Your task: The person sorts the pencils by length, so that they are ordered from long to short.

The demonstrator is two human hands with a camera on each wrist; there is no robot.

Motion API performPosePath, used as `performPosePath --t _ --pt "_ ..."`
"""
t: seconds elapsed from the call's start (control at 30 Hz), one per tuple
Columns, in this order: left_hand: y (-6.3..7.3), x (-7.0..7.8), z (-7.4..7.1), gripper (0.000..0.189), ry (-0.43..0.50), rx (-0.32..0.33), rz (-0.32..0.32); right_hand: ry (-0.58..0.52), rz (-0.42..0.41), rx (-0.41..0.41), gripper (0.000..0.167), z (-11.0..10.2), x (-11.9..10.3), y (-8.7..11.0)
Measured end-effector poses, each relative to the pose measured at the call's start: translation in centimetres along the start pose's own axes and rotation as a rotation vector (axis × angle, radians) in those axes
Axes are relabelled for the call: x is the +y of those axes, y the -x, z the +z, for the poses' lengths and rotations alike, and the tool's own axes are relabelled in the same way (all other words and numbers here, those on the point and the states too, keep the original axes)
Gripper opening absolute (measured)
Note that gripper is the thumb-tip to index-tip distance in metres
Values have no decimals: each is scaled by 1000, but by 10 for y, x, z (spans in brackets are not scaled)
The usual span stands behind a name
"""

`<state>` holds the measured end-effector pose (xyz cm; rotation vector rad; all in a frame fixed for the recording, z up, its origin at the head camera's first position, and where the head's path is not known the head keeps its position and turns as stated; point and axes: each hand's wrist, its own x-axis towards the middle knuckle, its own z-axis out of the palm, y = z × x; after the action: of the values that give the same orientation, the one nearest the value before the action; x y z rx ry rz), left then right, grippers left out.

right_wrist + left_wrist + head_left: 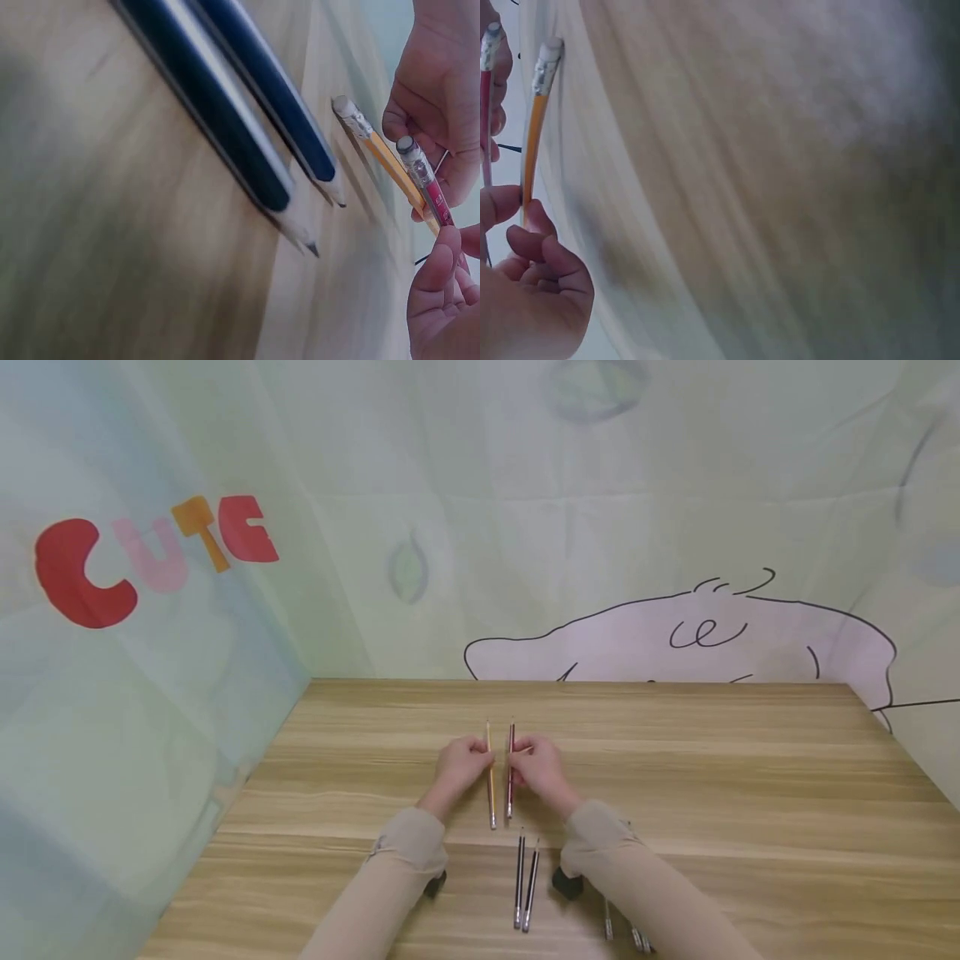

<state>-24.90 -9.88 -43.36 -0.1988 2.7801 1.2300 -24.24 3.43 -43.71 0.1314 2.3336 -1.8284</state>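
Observation:
My left hand pinches a yellow pencil between thumb and fingers around its middle. Just to the right, my right hand pinches a dark red pencil the same way. Side by side with a small gap, both pencils have their tips away from me and their eraser ends towards me. In the left wrist view, white erasers in silver ferrules top the yellow pencil and the red pencil. Two dark pencils lie nearer me on the table, tips pointing away.
Several more pencils lie at the front right, partly hidden under my right sleeve. The wooden table meets a printed cloth wall at the back and left. Black devices sit under the wrists.

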Motion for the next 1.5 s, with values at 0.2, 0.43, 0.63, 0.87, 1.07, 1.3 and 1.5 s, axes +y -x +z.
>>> performPosePath --t 0.2,0.43,0.63,0.87,1.07,1.3,1.5 --pt "-1 -2 1 13 -21 -21 22 -14 -2 -16 21 5 3 -2" --pt "-1 -2 3 14 -64 -41 28 9 41 -20 21 10 7 -6" --pt "0 -2 5 16 -105 -42 36 60 50 -5 21 14 9 -8" --pt "1 0 3 16 -148 -8 46 98 70 4 18 16 7 -10" --pt "0 -1 4 15 -174 7 54 142 60 10 14 18 9 -12" --pt "0 -2 5 13 -191 21 61 202 30 9 12 18 9 -11" --pt "0 -1 5 12 -190 23 66 268 18 15 10 19 7 -10"
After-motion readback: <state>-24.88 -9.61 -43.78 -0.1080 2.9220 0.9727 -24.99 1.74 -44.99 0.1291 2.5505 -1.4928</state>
